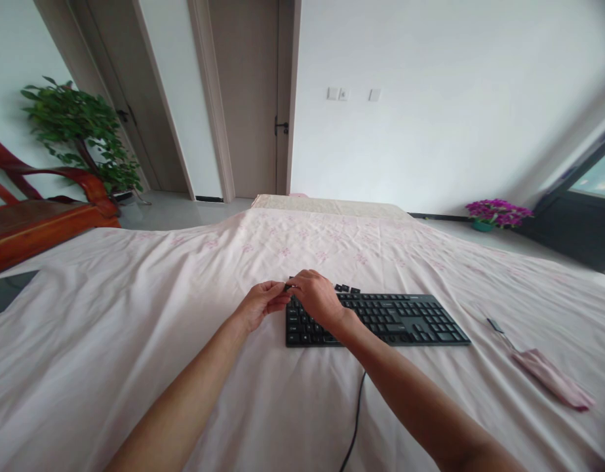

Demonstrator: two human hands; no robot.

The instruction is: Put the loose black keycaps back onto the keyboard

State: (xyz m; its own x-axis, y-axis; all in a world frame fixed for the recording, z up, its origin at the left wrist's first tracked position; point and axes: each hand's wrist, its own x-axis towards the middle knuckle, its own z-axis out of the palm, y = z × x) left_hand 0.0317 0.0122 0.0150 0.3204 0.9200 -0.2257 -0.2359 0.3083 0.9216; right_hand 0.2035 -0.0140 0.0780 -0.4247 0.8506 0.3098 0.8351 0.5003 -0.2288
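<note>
Head view, over a bed. Left hand [261,304]: fingers curled in narrowly, tips pinched on a small black piece [287,286]; right hand [318,299]: arched, palm down, fingertips touching the same piece from the opposite side; whether this hand grips the piece or only rests on it cannot be told.

The piece sits between the two sets of fingertips, above the far left corner of a black keyboard [405,321]. The keyboard lies flat beneath the right hand and extends away to that hand's right; the right wrist crosses its near edge; the left hand is just off its left end, over a pale pink sheet [135,314].

Two loose keycaps [339,287] lie just beyond the right hand's knuckles, on the sheet along the keyboard's far edge. A dark cable [355,413] runs from the keyboard's near edge toward the viewer, between the two forearms.

Well to the right of the right hand, apart from the keyboard, lie a thin tool [496,328] with a dark tip and, just nearer the viewer, a folded pink cloth [552,380]. Far to the left of the left hand: a wooden chair [41,223] and a leafy plant [80,131]. Beyond both hands: a door [248,98]; far off to the right, purple flowers [496,212] on the floor.
</note>
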